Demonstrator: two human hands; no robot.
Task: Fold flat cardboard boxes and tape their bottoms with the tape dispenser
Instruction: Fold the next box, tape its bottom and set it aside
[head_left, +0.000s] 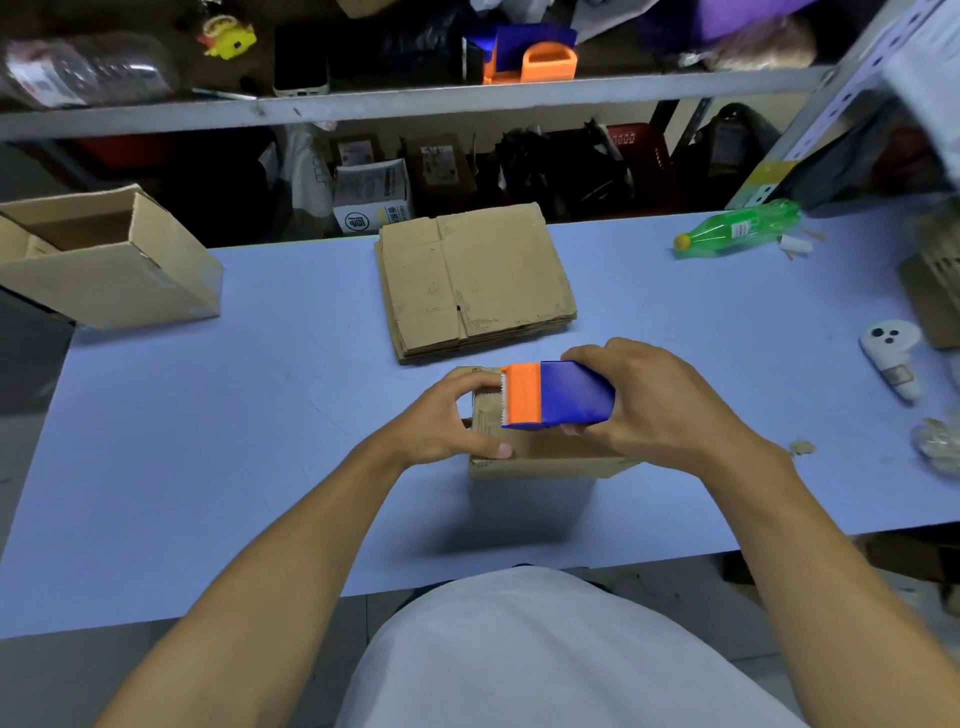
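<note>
Box (540, 452) upside-down on worktop (260, 415) near the front edge — steadied by left hand (447, 426), fingers curled over its flaps (likely to keep them shut). Dispenser (556, 397) clasped in right hand (654, 410), teeth toward the seam — poised for taping.

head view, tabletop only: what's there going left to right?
Open cardboard box → left hand → stack of flat boxes → tape dispenser → right hand → green bottle → white controller.
</note>
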